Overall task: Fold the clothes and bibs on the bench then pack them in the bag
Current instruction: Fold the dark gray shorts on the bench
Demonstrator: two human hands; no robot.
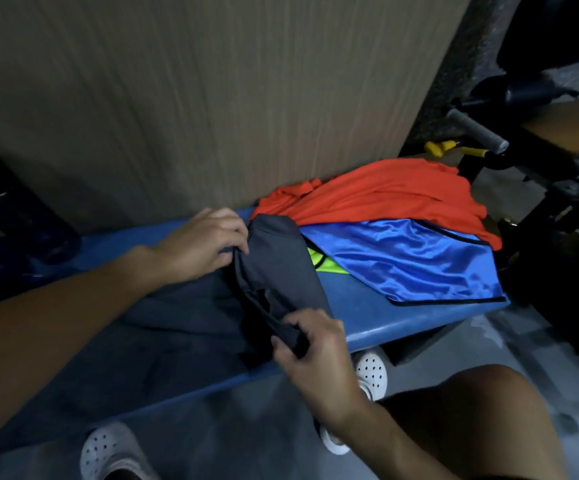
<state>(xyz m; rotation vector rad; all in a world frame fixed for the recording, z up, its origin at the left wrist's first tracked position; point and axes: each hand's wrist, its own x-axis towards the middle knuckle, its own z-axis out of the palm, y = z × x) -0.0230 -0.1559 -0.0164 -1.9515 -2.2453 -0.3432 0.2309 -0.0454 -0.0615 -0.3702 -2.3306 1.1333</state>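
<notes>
Pinches with the left hand (205, 242) the 10 o'clock edge of the dark grey garment (281, 268) spread on the blue bench (378, 323), grips its bunched 5 o'clock edge in the curled right hand (312, 351), with green bib (322, 264), blue bib (412, 261) and red garment (378, 195) piled at its 2 o'clock.

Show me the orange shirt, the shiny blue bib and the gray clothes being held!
orange shirt (385, 199): head view, middle of its cloth.
shiny blue bib (416, 261): head view, its glossy middle.
gray garment (281, 268): head view, its raised fold.
</notes>
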